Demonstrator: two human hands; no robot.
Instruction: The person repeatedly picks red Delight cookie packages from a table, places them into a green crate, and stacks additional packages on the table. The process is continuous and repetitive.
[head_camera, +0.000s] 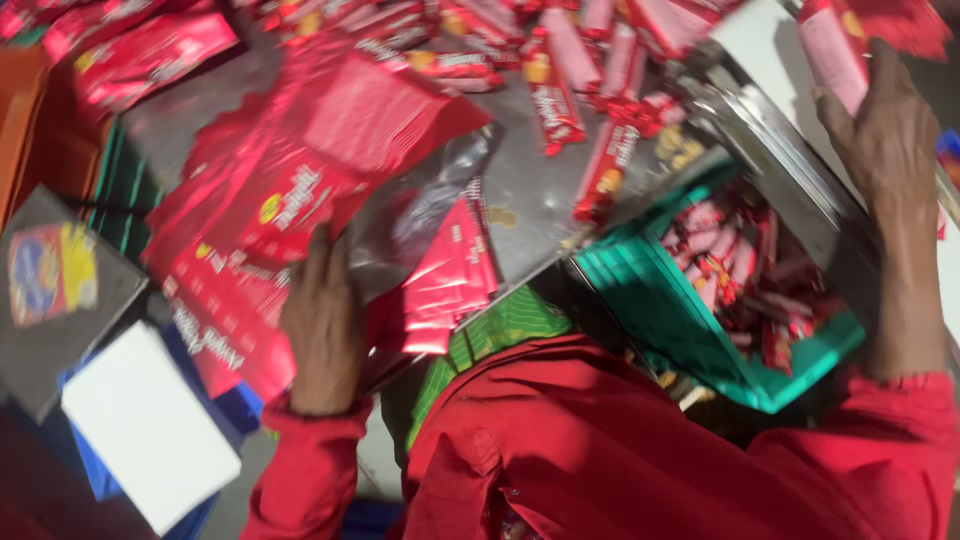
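1. The left hand (322, 325) lies flat, fingers stretched up and away from the body, on a heap of flat red wrappers (290, 200). The heap sits on the left of the steel worktop (530, 190). The sheets fan out, and the top one's long axis runs from lower left to upper right.
2. The left grip is not clenched. It presses on the sheets' lower edge, and whether the fingertips pinch a sheet cannot be told.
3. The right hand (885, 135) is raised at the far right, back of the hand to the camera, arm reaching straight up the picture. Its fingers close on a long red pack (835, 50). The pack stands nearly upright, leaning slightly left at the top, with its top end cut off by the frame.
4. Both arms wear red sleeves; the red shirt (620, 450) fills the lower middle.
5. A green crate (660, 310) between the arms, below the worktop's edge, holds small red packs.
6. More long red packs (560, 90) lie scattered at the worktop's far side, pointing many ways.
7. At lower left lie a white box (150, 425) and a grey carton (55, 290).
8. The whole picture is motion-blurred, so print and wrapper edges are hard to make out. The right fingertips are hidden behind the pack.
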